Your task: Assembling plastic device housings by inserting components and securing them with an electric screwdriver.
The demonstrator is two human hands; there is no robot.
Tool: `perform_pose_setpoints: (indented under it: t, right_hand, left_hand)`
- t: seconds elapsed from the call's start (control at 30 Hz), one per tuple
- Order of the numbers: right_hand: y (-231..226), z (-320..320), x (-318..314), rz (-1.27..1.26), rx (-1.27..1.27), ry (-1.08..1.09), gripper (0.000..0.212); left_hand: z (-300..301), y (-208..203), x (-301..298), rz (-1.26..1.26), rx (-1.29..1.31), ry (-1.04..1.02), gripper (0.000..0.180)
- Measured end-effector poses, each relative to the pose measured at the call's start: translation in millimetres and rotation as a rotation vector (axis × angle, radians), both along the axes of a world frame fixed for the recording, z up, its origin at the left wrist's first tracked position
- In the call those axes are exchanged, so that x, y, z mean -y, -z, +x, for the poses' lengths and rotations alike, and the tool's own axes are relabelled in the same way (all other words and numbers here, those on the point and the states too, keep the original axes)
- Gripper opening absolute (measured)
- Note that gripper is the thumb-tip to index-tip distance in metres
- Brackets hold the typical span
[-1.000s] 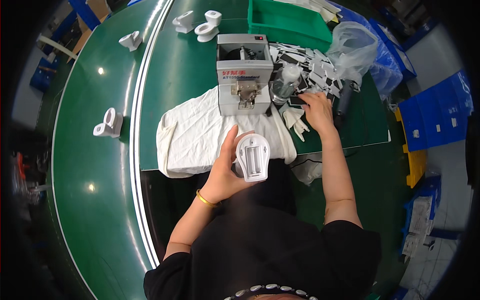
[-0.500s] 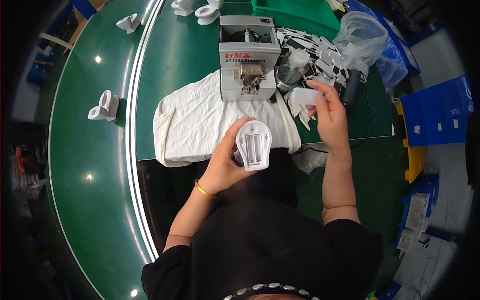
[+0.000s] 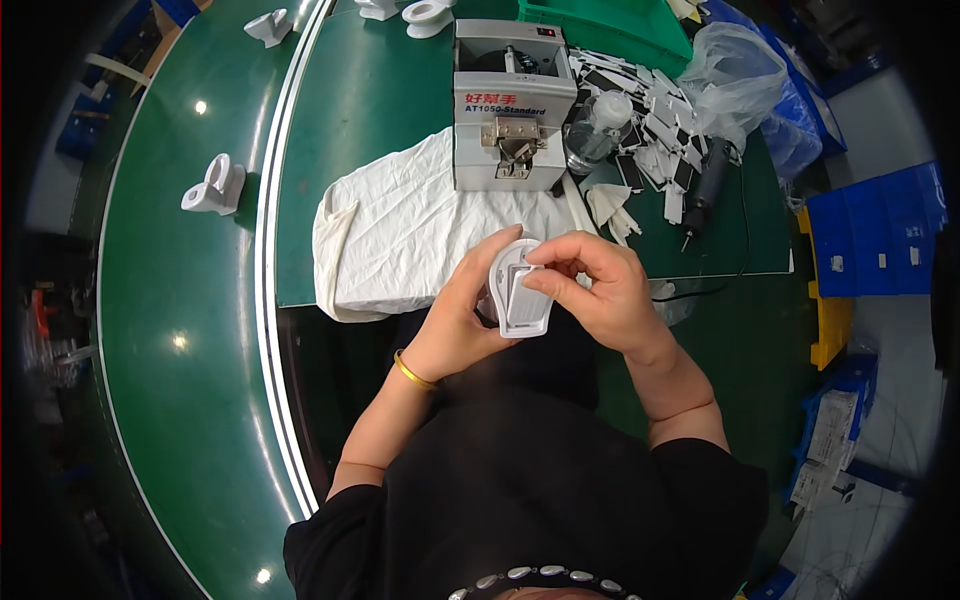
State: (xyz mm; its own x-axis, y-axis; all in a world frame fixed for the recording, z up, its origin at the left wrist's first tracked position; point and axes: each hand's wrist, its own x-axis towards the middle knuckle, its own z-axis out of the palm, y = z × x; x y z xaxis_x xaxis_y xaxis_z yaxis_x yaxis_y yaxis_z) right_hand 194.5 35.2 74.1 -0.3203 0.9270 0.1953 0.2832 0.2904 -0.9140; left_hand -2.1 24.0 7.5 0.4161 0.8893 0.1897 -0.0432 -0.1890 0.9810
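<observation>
In front of me my left hand (image 3: 462,318) is closed around a white toy toilet (image 3: 496,285), tilted so its underside faces up toward me. A battery compartment is sunk into that underside. Between the thumb and fingers of my right hand (image 3: 612,292) is a small white battery cover (image 3: 530,305), lying at the compartment and hiding most of it. Whether the cover sits flush I cannot tell, as my right fingers partly hide its upper end.
Beyond my hands, a grey benchtop machine (image 3: 512,160) stands by a white cloth (image 3: 400,225). To its right are a see-through bottle (image 3: 590,145), a heap of white and black pieces (image 3: 655,125) and a dark electric screwdriver (image 3: 708,190). More toy toilets (image 3: 216,187) stand on the green belt (image 3: 190,290).
My right hand has come down and left from beside the bottle, bringing the battery cover onto the toy toilet's underside. My left hand has shifted slightly, tilting the toy.
</observation>
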Motion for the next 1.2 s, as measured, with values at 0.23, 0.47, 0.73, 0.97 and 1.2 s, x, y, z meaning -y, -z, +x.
perform_pose_setpoints:
  t: [0.23, 0.47, 0.73, 0.97, 1.2]
  right_hand:
    - [1, -3, 3, -0.090, -0.084, 0.021, 0.016]
    - [4, -3, 7, 0.000, 0.009, 0.032, 0.015]
    - [16, -3, -2, 0.361, 0.246, 0.041, 0.042]
    - [34, -3, 2, -0.372, -0.415, -0.106, 0.064]
    - [46, -12, 8, -0.033, -0.244, -0.043, 0.064]
  left_hand:
    - [-2, -2, 1, 0.044, -0.024, 0.002, 0.094]
    - [-2, -3, -2, 0.008, 0.015, 0.016, 0.093]
    - [-3, -6, -3, -0.050, 0.117, 0.008, 0.097]
    - [-12, -18, -4, 0.113, -0.034, 0.001, 0.085]
    - [-4, -17, 1, -0.022, 0.191, -0.101, 0.064]
